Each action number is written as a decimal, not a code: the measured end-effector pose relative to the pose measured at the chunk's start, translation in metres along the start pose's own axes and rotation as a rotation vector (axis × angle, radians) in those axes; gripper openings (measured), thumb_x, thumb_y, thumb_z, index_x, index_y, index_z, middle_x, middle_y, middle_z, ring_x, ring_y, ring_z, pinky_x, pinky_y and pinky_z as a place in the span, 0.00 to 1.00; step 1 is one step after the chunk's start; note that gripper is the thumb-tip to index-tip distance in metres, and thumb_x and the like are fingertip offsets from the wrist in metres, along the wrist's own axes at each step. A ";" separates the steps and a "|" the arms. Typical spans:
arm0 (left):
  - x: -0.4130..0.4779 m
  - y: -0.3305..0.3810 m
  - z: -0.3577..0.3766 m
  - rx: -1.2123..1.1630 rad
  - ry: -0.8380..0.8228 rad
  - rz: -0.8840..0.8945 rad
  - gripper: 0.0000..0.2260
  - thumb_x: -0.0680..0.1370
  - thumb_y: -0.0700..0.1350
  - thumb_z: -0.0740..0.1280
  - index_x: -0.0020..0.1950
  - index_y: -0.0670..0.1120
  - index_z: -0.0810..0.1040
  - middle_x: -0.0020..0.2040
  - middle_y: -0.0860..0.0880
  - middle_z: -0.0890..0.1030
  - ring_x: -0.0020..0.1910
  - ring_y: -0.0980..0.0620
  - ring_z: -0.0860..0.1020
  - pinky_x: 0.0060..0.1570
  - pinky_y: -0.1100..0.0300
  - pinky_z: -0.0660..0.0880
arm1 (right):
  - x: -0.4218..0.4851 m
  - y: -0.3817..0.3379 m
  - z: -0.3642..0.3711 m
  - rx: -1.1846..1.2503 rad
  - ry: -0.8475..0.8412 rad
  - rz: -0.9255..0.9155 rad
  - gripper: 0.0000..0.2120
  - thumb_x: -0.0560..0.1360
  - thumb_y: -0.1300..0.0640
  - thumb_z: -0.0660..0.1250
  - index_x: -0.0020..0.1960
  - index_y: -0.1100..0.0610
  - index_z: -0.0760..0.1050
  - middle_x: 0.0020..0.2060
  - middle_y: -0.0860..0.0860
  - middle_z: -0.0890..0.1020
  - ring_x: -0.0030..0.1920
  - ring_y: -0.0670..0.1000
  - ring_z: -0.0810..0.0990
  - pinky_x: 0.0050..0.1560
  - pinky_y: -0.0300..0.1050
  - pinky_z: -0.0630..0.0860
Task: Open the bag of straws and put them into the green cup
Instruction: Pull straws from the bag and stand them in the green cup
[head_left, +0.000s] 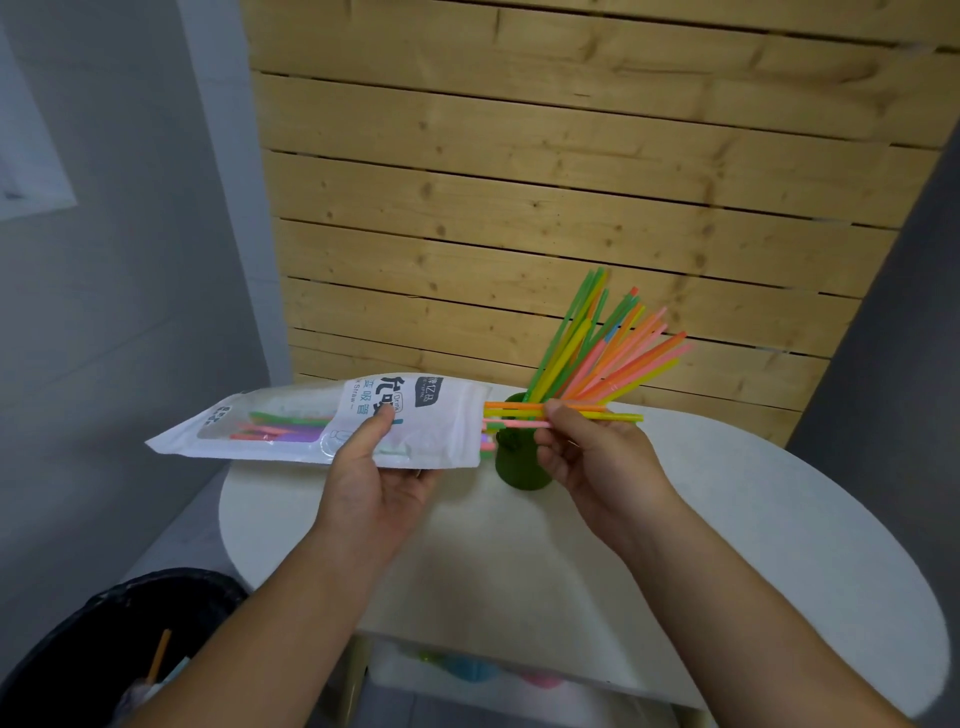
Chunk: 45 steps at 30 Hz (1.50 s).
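My left hand (371, 467) holds a white straw bag (291, 418) level above the table, its open mouth pointing right. A few orange, yellow and pink straws (519, 413) stick out of that mouth, and my right hand (587, 449) pinches them between thumb and fingers. More coloured straws show through the bag's clear window at its left end. Behind my right hand stands the green cup (511, 465), partly hidden, with a fan of several straws in the cup (608, 348) leaning up and to the right.
The round white table (753, 519) stands against a wooden slat wall (519, 182). A black-lined bin (104, 654) sits on the floor at lower left. A white shelf with coloured items (493, 675) lies under the table.
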<state>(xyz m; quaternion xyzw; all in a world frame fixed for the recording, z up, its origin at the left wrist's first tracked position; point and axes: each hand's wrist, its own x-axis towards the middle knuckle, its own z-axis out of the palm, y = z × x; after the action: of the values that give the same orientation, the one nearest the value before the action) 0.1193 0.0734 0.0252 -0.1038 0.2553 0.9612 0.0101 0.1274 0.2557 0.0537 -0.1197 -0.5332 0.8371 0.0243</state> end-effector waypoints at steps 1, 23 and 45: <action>0.000 0.000 0.000 -0.004 0.007 0.002 0.08 0.82 0.39 0.68 0.59 0.47 0.80 0.50 0.46 0.90 0.47 0.48 0.89 0.50 0.45 0.84 | 0.001 -0.003 -0.002 0.049 0.004 0.016 0.04 0.77 0.63 0.70 0.45 0.64 0.81 0.31 0.54 0.82 0.30 0.46 0.81 0.32 0.37 0.80; -0.004 0.004 0.000 0.010 0.010 -0.011 0.08 0.82 0.40 0.69 0.60 0.46 0.81 0.49 0.46 0.90 0.44 0.48 0.89 0.50 0.45 0.84 | -0.003 0.031 0.032 -0.008 0.066 -0.178 0.12 0.82 0.53 0.64 0.54 0.60 0.81 0.35 0.52 0.74 0.32 0.46 0.73 0.34 0.41 0.73; 0.020 0.003 -0.017 -0.076 0.121 0.011 0.17 0.81 0.38 0.70 0.70 0.46 0.78 0.58 0.45 0.88 0.58 0.45 0.87 0.55 0.43 0.84 | -0.004 -0.023 -0.052 -0.268 0.473 -0.592 0.13 0.81 0.52 0.65 0.43 0.59 0.80 0.35 0.56 0.85 0.38 0.54 0.87 0.49 0.53 0.85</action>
<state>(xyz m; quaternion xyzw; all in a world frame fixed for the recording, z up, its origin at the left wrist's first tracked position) 0.1032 0.0619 0.0078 -0.1606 0.2192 0.9623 -0.0149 0.1407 0.3111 0.0544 -0.1523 -0.6289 0.6663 0.3705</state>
